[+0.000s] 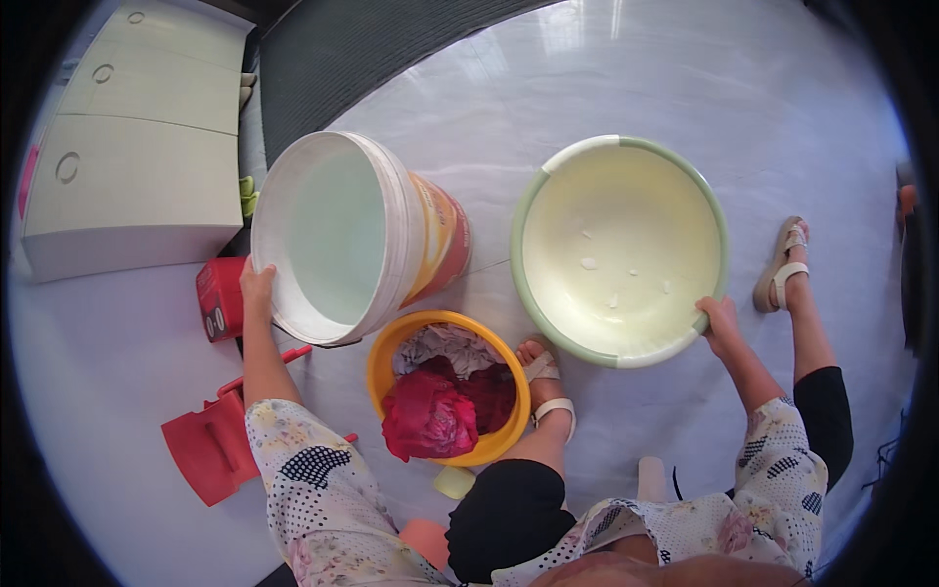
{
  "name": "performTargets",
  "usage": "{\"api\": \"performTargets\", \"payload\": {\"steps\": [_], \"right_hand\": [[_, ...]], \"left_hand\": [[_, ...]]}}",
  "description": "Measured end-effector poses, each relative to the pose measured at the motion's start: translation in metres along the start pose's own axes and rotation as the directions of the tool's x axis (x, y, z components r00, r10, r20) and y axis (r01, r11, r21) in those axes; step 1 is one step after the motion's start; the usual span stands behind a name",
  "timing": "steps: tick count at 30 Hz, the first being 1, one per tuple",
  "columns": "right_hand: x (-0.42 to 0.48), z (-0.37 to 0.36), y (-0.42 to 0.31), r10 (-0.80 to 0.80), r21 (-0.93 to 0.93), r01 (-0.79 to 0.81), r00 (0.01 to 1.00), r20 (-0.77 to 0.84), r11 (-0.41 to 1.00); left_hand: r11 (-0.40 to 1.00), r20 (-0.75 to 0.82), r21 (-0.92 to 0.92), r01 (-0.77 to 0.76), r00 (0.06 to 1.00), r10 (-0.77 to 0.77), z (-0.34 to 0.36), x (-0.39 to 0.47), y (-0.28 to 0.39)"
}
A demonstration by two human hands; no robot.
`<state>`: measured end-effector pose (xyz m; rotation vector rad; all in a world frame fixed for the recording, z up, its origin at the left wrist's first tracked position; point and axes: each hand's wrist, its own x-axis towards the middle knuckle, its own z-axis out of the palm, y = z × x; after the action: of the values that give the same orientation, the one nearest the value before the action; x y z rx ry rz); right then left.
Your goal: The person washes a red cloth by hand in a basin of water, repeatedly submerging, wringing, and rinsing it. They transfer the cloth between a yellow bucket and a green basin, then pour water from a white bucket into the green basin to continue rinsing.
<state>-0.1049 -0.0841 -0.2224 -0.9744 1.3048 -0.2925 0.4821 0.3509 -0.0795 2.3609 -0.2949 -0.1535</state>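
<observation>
My left hand [258, 287] grips the near-left rim of a large white plastic bucket [429, 242] with a red and yellow printed side. Pale, greenish water [337, 227] appears to stand inside it. On the other side, my right hand [720, 323] holds the lower right rim of a wide plastic basin [522, 293], banded green and white. Several small white scraps [589, 263] lie in this basin. Between my arms is a yellow tub [375, 367] holding crumpled white pieces [447, 348] and a dark red and pink bundle [429, 414], cloth or paper; I cannot tell which.
A red plastic child's chair [213, 447] and a red container [220, 299] stand left of my arm. A white cabinet [139, 169] and a dark ribbed mat [367, 51] are beyond. My sandalled feet [546, 374] flank the basin. A pale yellow object [455, 482] lies near the tub.
</observation>
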Motion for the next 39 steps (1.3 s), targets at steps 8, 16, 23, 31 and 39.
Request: {"api": "performTargets", "payload": {"steps": [8,16,23,31,39], "right_hand": [[0.006,-0.002,-0.013,-0.021,-0.084,0.021,1.0,0.004,0.996],[0.018,0.01,-0.015,0.012,-0.039,-0.009,0.997,0.071,0.999],[0.027,0.006,-0.006,0.055,-0.046,-0.052,0.997,0.06,0.998],[0.026,0.01,-0.02,0.044,-0.022,-0.043,0.999,0.03,0.999],[0.03,0.011,-0.039,-0.034,0.001,0.034,0.999,-0.025,0.999]], "left_hand": [[0.981,-0.015,-0.184,0.055,0.998,-0.059,0.004,-0.026,0.003],[0.946,0.01,-0.308,0.1,0.995,-0.102,0.018,-0.056,0.032],[0.915,0.107,-0.399,0.056,0.994,-0.014,0.027,-0.064,0.067],[0.919,0.132,-0.393,-0.037,0.987,0.096,0.043,-0.068,0.109],[0.915,0.074,-0.402,-0.029,0.995,0.064,0.063,-0.063,0.142]]}}
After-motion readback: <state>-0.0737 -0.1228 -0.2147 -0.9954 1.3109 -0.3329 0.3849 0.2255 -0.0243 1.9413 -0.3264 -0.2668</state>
